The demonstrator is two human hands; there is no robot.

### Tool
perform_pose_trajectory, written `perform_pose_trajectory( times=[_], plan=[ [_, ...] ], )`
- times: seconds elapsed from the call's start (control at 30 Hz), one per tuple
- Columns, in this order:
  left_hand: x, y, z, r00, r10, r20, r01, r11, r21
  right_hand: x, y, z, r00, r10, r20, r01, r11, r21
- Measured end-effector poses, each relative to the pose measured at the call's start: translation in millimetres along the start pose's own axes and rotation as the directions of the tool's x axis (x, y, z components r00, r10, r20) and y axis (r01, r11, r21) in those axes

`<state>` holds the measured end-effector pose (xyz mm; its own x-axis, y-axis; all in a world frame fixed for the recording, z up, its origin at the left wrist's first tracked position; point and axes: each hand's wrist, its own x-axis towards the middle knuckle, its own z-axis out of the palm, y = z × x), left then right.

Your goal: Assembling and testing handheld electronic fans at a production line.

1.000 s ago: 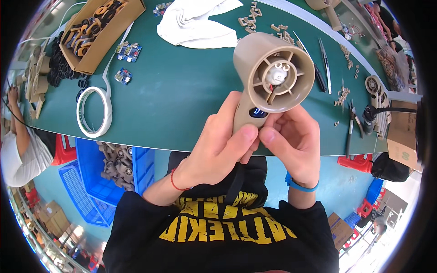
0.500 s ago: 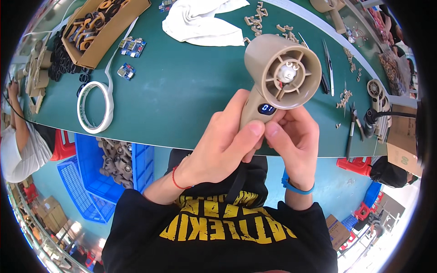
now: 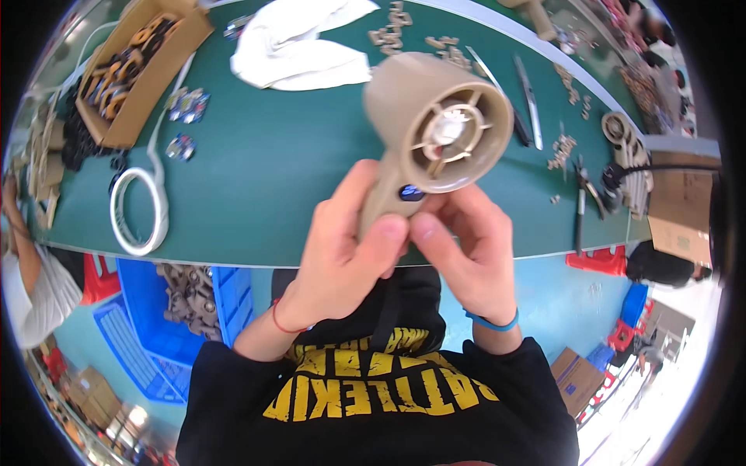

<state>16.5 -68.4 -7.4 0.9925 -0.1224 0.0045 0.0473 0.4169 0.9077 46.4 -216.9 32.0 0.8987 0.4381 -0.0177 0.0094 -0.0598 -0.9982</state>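
Observation:
A beige handheld fan (image 3: 400,109) is held up over the near edge of the green table, its round open end facing up and to the right. Ribs and a pale motor hub show inside the ring, and a small lit display (image 3: 411,193) glows on the handle. My left hand (image 3: 334,248) is wrapped round the handle, thumb along its front. On the other side my right hand (image 3: 470,252) grips the handle low down, its thumb beside the left thumb. Some right fingertips are hidden behind the fan.
A tape roll (image 3: 116,213), small circuit boards (image 3: 186,105) and a cardboard box (image 3: 148,89) of rings lie left. A white cloth (image 3: 299,46), tweezers (image 3: 528,101), small beige parts (image 3: 392,27) and pliers (image 3: 581,202) lie beyond and right. A blue crate (image 3: 144,311) stands below left.
The whole view has shifted, so the table and its things sit farther left in the picture. Both hands stay on the fan, which also appears farther left.

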Motion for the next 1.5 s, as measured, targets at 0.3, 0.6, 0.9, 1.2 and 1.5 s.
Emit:
perform_pose_trajectory(
  times=[0.3, 0.6, 0.9, 1.2, 1.5],
  plan=[
    [-5, 11, -2, 0.996, 0.028, -0.089, -0.034, 0.998, -0.062, 6, -2, -86, 0.906, -0.288, -0.309, -0.064, 0.629, -0.775],
    [6, 7, 5, 0.986, 0.167, 0.007, -0.163, 0.969, -0.187, 77, 25, -163, 0.942, -0.295, -0.162, -0.086, 0.255, -0.963],
    [17, -10, -3, 0.963, 0.267, 0.036, -0.244, 0.922, -0.302, -15, -33, -24, 0.943, 0.308, -0.127, -0.311, 0.951, -0.001],
    [12, -6, -3, 0.982, 0.175, 0.074, -0.147, 0.948, -0.283, -16, -21, 2, 0.948, 0.313, 0.065, -0.319, 0.938, 0.137],
    [10, -7, -2, 0.984, 0.173, 0.028, -0.163, 0.961, -0.226, -10, -20, 1, 0.934, 0.34, 0.11, -0.353, 0.924, 0.149]
  ],
)
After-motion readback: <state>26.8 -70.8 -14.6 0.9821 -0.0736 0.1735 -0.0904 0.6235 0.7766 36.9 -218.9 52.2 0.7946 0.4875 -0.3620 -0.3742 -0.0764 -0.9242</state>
